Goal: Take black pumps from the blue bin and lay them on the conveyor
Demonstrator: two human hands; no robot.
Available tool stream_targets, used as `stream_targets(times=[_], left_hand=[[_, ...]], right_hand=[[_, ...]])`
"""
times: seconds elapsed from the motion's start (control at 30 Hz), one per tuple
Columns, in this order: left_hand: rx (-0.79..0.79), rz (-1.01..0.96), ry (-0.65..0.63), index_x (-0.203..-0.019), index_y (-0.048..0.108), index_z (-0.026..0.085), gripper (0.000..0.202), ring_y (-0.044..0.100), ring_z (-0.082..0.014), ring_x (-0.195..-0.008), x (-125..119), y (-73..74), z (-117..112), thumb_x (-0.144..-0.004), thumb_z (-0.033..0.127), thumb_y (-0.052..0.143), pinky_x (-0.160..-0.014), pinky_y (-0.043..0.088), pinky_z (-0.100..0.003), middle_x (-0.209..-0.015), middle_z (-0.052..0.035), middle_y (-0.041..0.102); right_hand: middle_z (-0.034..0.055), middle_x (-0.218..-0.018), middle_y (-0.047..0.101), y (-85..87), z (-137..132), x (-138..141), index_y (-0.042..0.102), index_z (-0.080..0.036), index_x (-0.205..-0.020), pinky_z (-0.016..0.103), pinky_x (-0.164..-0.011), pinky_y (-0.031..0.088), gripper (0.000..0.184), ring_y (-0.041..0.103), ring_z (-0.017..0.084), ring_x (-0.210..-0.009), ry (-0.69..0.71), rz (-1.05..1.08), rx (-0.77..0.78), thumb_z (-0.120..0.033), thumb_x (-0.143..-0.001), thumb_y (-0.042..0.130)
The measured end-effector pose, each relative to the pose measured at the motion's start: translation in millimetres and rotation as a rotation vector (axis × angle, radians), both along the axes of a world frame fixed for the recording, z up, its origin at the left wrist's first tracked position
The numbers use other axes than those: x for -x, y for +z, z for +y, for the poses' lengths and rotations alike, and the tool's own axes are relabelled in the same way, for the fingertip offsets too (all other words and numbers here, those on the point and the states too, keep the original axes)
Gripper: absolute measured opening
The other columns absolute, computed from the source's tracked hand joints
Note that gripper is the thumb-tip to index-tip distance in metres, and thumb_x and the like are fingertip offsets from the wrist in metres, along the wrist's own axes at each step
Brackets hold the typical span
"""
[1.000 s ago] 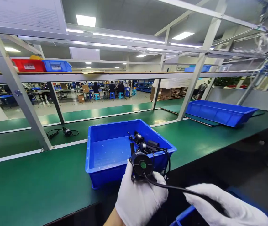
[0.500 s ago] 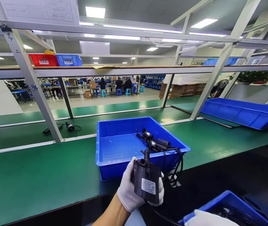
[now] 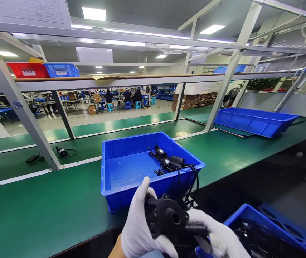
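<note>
Both my hands wear white gloves and grip one small black pump low in the middle of the view. My left hand wraps round its left side with the thumb up. My right hand is closed on its right end. The pump's round face with a central port is turned toward me. Just beyond it a blue bin stands on the green bench, holding a few black pumps with cables in its right half.
A second blue bin with black parts sits at the lower right. A long blue tray lies at the far right of the bench. A loose pump with cable lies at the left behind a grey frame post. People sit at benches far off.
My left hand has turned the pump so its round ported face shows instead of the label. My right hand came up from the lower edge and closed on the pump.
</note>
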State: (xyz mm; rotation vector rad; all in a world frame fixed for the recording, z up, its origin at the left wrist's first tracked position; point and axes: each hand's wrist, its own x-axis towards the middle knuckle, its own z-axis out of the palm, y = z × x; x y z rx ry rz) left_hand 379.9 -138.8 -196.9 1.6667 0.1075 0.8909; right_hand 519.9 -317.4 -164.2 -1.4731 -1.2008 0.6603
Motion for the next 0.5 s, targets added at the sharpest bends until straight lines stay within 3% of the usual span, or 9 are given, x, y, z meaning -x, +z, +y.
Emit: stream_targets(times=[0.1, 0.2, 0.37, 0.5], left_hand=[[-0.127, -0.091, 0.055, -0.164, 0.021, 0.032, 0.157, 0.055, -0.0160, -0.076, -1.6, -11.1, 2.7, -0.031, 0.085, 0.086, -0.079, 0.050, -0.038, -0.106, -0.0016, 0.053], [-0.171, -0.129, 0.071, -0.164, 0.021, 0.036, 0.151, 0.054, -0.0139, -0.072, -1.4, -9.3, 4.1, -0.036, 0.087, 0.082, -0.073, 0.048, -0.035, -0.103, 0.0003, 0.053], [-0.132, -0.097, 0.058, -0.163, 0.022, 0.033, 0.145, 0.054, -0.0133, -0.070, -0.5, -2.4, 3.9, -0.042, 0.091, 0.077, -0.070, 0.046, -0.033, -0.099, 0.0015, 0.055], [-0.161, -0.062, 0.092, -0.164, 0.022, 0.030, 0.149, 0.056, -0.0157, -0.074, -1.1, -5.9, 4.8, -0.040, 0.092, 0.076, -0.076, 0.048, -0.037, -0.100, 0.0007, 0.055]], right_hand=[[0.0060, -0.092, 0.075, 0.2, 1.5, 2.5, 0.074, -0.024, -0.102, 0.025, -0.072, 0.059, 0.075, 0.072, 0.023, -0.081, 0.010, 0.008, 0.040, -0.091, -0.087, 0.045], [0.0057, -0.093, 0.075, 3.0, 3.8, 6.1, 0.073, -0.024, -0.105, 0.026, -0.071, 0.058, 0.081, 0.072, 0.022, -0.081, 0.021, 0.031, 0.016, -0.095, -0.086, 0.039], [0.0052, -0.094, 0.074, 0.0, 8.3, 6.3, 0.073, -0.024, -0.106, 0.025, -0.074, 0.057, 0.076, 0.071, 0.022, -0.082, 0.011, 0.007, -0.023, -0.091, -0.089, 0.040], [0.0052, -0.089, 0.072, -1.7, 6.8, 6.6, 0.074, -0.023, -0.103, 0.025, -0.072, 0.058, 0.075, 0.070, 0.021, -0.079, -0.007, 0.028, -0.032, -0.088, -0.092, 0.039]])
